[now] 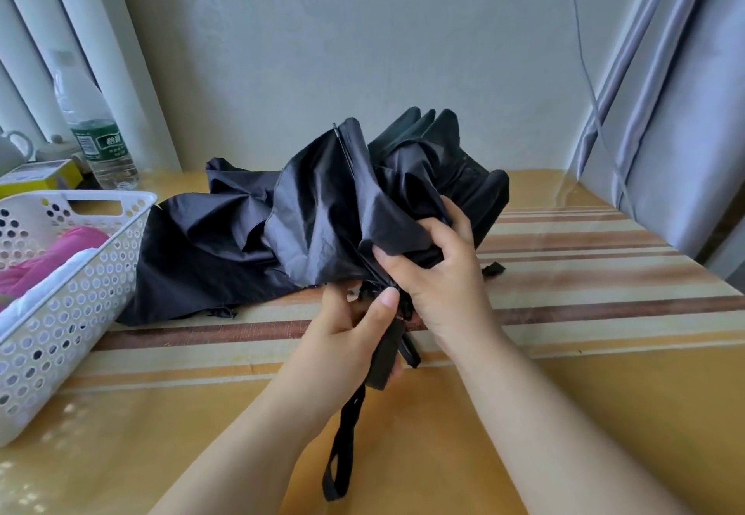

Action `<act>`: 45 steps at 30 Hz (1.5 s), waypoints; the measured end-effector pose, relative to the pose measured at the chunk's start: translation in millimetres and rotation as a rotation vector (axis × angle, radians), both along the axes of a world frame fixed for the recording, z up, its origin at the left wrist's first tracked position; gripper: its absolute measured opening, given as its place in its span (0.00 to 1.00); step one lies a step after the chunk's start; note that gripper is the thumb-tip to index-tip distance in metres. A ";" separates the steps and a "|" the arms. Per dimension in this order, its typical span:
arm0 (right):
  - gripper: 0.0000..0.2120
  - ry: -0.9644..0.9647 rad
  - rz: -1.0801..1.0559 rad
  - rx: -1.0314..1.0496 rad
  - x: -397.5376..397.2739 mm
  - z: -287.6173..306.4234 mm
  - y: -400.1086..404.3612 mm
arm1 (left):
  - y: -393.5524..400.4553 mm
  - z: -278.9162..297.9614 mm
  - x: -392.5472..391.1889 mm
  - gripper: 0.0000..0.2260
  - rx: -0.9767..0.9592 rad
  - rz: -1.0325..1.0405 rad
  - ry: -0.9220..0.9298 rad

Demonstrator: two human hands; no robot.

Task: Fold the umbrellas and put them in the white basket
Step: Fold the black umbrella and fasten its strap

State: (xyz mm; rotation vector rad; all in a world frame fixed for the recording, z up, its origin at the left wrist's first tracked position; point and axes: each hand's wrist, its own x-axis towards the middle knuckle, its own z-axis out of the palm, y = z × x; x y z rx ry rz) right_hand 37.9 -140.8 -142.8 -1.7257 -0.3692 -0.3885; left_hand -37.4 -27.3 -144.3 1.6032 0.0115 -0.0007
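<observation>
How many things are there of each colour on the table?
Black: 2, the umbrella in the hands and the black cloth behind it
Pink: 1, the umbrella in the basket
White: 1, the basket
Clear: 1, the bottle
Yellow: 1, the box
Total: 6

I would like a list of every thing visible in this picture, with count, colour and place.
black umbrella: one, black, mid-table, canopy loose and unfolded
strap: one, black, hanging from the umbrella handle toward the camera
basket: one, white, perforated, left on the table
pink umbrella: one, pink, inside the basket
bottle: one, clear with green label, behind the basket
box: one, yellow, beside the bottle
table: one, yellow with brown stripes
curtains: grey, both sides
left hand: grips the handle
right hand: grips the canopy
</observation>
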 end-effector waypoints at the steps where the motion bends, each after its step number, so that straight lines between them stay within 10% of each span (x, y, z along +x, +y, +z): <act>1: 0.08 0.010 -0.024 0.004 0.1 0.7 0.0 | 0.2 0.3 0.5 0.21 0.028 0.020 -0.010; 7: 0.09 0.046 -0.157 0.008 2.3 -1.8 -4.1 | -2.0 -9.5 5.0 0.15 0.388 0.089 0.002; 15: 0.08 0.016 -0.170 0.028 -1.5 -3.4 1.9 | -1.4 -6.8 3.4 0.30 0.391 0.188 -0.077; 20: 0.08 -0.084 -0.200 -0.021 -4.0 -4.2 3.0 | -3.5 -4.8 0.0 0.19 0.610 0.250 -0.270; 26: 0.07 -0.132 -0.074 -0.124 -7.6 10.5 -2.5 | 1.4 1.8 2.8 0.05 0.249 0.130 -0.149; 34: 0.28 -0.058 0.112 -0.451 -6.9 16.2 -15.6 | 15.7 -4.5 10.6 0.13 0.160 0.284 -0.098; 38: 0.43 0.008 -0.184 -0.880 -15.0 32.0 -26.0 | 18.7 -10.3 11.7 0.08 0.305 0.358 -0.085; 45: 0.15 0.083 -0.274 -0.845 -29.0 55.3 -37.6 | 22.2 -13.0 14.0 0.06 0.402 0.358 -0.044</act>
